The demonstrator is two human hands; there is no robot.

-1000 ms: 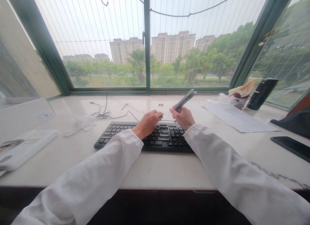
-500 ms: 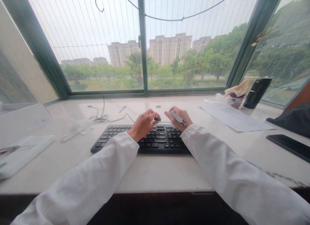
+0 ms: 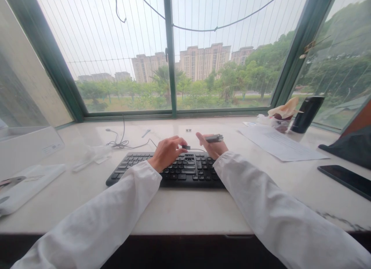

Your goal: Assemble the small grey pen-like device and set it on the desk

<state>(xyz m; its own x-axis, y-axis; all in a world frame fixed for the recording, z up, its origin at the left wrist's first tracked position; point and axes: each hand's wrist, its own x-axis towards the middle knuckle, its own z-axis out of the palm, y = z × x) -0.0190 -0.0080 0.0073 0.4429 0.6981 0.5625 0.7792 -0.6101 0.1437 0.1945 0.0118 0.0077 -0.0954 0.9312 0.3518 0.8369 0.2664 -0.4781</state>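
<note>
My left hand (image 3: 169, 152) pinches a small black piece, apparently a keycap (image 3: 186, 147), between thumb and fingertips. It hovers over the middle of a black keyboard (image 3: 191, 180). My right hand (image 3: 215, 146) is wrapped round a grey metal tool, which looks like a folded multi-tool (image 3: 214, 138); its end points right and its thumb stands up. This hand is above the keyboard's upper right part. Near the keyboard's top centre, a few key spots show pale without their caps. Behind the hands, two tiny dark pieces (image 3: 188, 130) lie on the white tabletop.
A coiled cable (image 3: 120, 143) lies behind the keyboard at left, near a small blue-grey strip (image 3: 146, 133). Further left are clear plastic wrapping (image 3: 91, 157) and a white box (image 3: 34, 143). Rightward lie a paper sheet (image 3: 281, 143), a black bottle (image 3: 307, 114) and a phone (image 3: 346, 180).
The tool in my right hand has turned from pointing down toward me to lying nearly level, pointing right. My left hand still pinches the black keycap, slightly lower in view.
</note>
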